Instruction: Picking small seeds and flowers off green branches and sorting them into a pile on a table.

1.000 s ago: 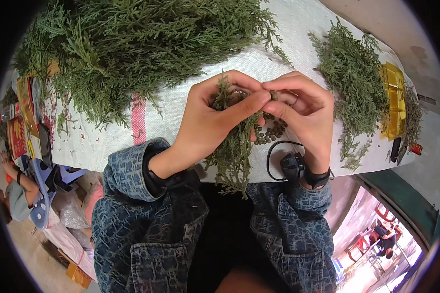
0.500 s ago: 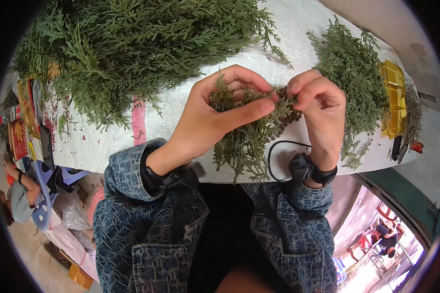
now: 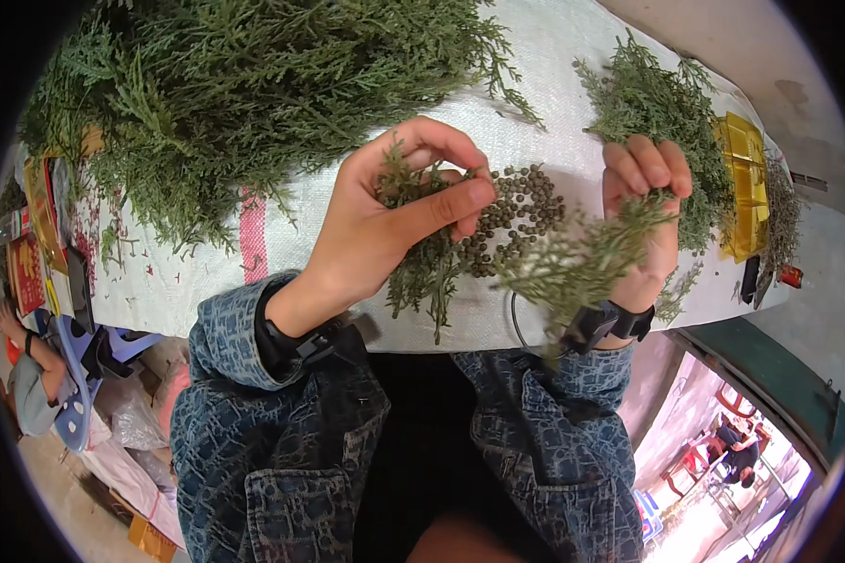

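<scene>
My left hand (image 3: pixel 371 211) pinches a bunch of green evergreen sprigs (image 3: pixel 424 281) between thumb and fingers, its leafy tips hanging toward the table's near edge. Right of those fingertips lies a cluster of small round brownish-green cones (image 3: pixel 526 202). My right hand (image 3: pixel 646 171), farther right, has its fingers curled around the end of a separate leafy sprig (image 3: pixel 577 263). Motion blurs that sprig, which slants down to the left in front of my right wrist. Stems within both grips are mostly hidden by the fingers.
A large heap of evergreen branches (image 3: pixel 253 94) covers the far left of the white woven sheet (image 3: pixel 324 206). At the right are a smaller heap (image 3: pixel 657 103), a yellow plastic tray (image 3: pixel 744 178) and a small red item (image 3: pixel 791 276). Another person's arm (image 3: pixel 47 366) shows at far left.
My right hand has drawn away to the right with a sprig, leaving the left-hand bunch. The cone cluster between the hands is now more exposed. My left hand keeps its pinch.
</scene>
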